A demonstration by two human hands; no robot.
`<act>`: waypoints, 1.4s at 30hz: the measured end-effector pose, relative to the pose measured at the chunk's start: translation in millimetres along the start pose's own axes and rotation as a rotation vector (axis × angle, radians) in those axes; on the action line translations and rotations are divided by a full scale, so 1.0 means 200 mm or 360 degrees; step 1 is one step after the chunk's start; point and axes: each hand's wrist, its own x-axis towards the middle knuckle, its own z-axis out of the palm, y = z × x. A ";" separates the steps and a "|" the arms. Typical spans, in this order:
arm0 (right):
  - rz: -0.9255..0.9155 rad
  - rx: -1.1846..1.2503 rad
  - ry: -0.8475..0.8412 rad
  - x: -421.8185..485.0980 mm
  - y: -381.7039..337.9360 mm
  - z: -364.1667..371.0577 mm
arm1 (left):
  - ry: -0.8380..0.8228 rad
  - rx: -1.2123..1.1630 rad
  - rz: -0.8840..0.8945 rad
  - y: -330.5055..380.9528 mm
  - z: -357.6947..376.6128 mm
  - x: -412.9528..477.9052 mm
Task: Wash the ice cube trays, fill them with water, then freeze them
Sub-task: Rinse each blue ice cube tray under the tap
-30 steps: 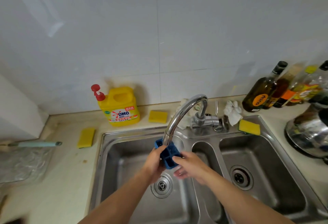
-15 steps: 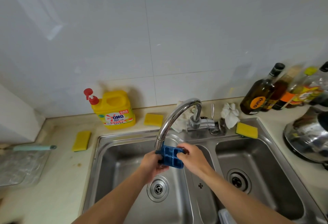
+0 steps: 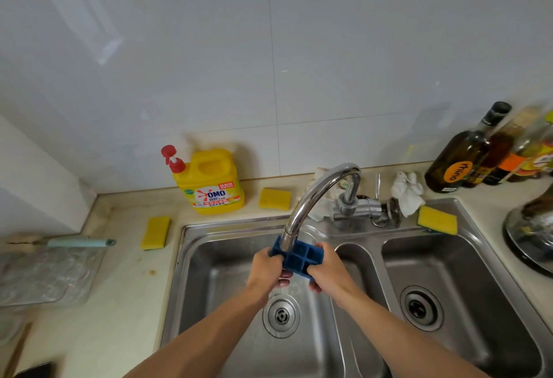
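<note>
the tray (image 3: 300, 259) sits right under the spout (image 3: 289, 240), over the left basin (image 3: 215, 273), with its cells facing up and its far edge hidden behind the spout tip. the left hand (image 3: 265, 268) grips the tray's end at 9 o'clock, fingers curled under it. the right hand (image 3: 328, 270) grips the end at 3 o'clock the same way.

a second ago the tray was tipped on edge, held mostly by the left hand, while the right hand lay loose below it at about 5 o'clock. half a second ago the right hand had come up onto the far end and the tray lay nearly flat. now both grips match that, and the tray has rolled a little, its near edge dipping toward 6 o'clock. a pale blur under the tray, above the drain (image 3: 281, 315), looks like water running off, though the stream itself is hard to make out.

this reads as rinsing, with the cells turned to catch the flow and then tipped to spill it. the washing step is likely still under way. filling to keep would need the tray level. the soap jug (image 3: 213, 186) at 11 o'clock and the sponge (image 3: 274, 198) at 12 o'clock lie untouched on the counter.
</note>
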 end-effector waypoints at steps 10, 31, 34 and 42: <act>0.0032 0.0180 -0.0225 0.02 -0.06 0.10 | 0.0107 -0.0121 0.0156 0.00 -0.08 0.01; 0.0034 0.0014 -0.0021 -0.01 -0.02 0.13 | 0.0126 -0.0039 0.0012 0.03 0.01 -0.03; 0.0065 0.0079 -0.0070 -0.01 -0.02 0.11 | 0.0064 -0.0025 0.0007 0.02 -0.01 -0.03; -0.0045 -0.0263 0.0119 0.04 -0.04 0.08 | -0.0167 0.0118 0.0078 0.01 0.01 -0.04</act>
